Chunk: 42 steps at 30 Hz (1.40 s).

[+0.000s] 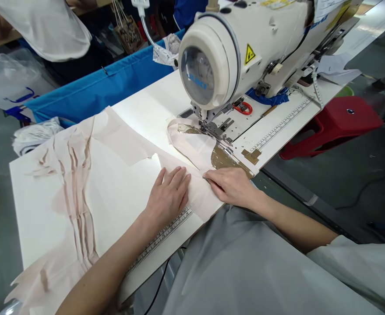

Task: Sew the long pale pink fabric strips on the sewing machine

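Observation:
Pale pink fabric (192,146) runs from under the presser foot of a white sewing machine (208,65) toward the table's front edge. My left hand (169,192) lies flat on this fabric, fingers a little apart. At the fabric's right edge, my right hand (230,186) is closed, thumb and index finger pinching the cloth. Farther left, a gathered, creased length of thin pink fabric (77,188) is spread over the white table (113,175) and hangs past its front left corner.
Printed rulers (166,234) mark the table's front edge. Red-handled scissors (244,108) lie behind the needle area. A blue cloth trough (107,83) borders the far side. A red stool (337,124) stands at right. Another person's white shirt (47,30) shows at upper left.

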Motion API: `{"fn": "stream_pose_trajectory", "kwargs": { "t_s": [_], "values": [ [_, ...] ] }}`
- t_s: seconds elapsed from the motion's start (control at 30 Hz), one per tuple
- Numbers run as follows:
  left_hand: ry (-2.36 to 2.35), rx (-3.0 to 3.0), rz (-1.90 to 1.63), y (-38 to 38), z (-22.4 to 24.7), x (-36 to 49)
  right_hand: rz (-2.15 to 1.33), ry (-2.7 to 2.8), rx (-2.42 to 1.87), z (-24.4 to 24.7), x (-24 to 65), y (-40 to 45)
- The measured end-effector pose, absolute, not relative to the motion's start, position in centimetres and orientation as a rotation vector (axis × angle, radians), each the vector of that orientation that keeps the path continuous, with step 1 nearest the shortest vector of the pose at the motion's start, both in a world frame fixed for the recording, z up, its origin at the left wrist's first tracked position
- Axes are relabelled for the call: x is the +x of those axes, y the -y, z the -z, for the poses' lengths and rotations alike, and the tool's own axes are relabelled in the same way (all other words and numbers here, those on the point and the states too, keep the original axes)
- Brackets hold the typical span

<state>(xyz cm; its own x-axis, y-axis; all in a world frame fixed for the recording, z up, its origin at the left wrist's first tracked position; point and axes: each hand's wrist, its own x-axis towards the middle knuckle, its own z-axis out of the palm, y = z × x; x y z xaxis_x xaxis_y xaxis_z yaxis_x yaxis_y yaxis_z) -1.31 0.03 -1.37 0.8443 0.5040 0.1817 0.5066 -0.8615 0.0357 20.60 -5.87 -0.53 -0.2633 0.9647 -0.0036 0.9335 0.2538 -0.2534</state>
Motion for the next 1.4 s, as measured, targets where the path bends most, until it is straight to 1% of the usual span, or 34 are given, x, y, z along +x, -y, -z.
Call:
{"fn": "stream_pose_trajectory", "kwargs": {
  "t_s": [0.13,0.33,0.7,0.93,1.13,1.23,1.4],
  "values": [
    [0.762,-3.030,0.322,0.3,1.7,-1.1,-0.297,2.345,-1.822,0.9,20.5,5.9],
    [0.690,-3.056,0.322,0.9,2.4,-0.9,-0.358,2.156,-1.745,2.0,20.4,5.7],
    [0.656,-3.020,0.298,0.9,2.1,-0.8,-0.330,2.272,-1.775,1.9,20.0,5.5],
    [0.664,-3.021,0.246,1.0,2.1,-0.8,-0.342,2.419,-1.736,0.4,21.5,6.7],
    [0.701,-3.018,0.236,0.6,1.6,-1.0,-0.396,2.421,-1.806,-0.5,22.0,7.0],
    [0.717,-3.045,0.291,0.3,1.6,-1.2,-0.353,2.421,-1.825,-0.1,20.9,5.9],
    [0.609,-3.036,0.315,0.3,1.9,-1.1,-0.349,2.307,-1.770,1.3,19.9,5.0]
  ]
}}
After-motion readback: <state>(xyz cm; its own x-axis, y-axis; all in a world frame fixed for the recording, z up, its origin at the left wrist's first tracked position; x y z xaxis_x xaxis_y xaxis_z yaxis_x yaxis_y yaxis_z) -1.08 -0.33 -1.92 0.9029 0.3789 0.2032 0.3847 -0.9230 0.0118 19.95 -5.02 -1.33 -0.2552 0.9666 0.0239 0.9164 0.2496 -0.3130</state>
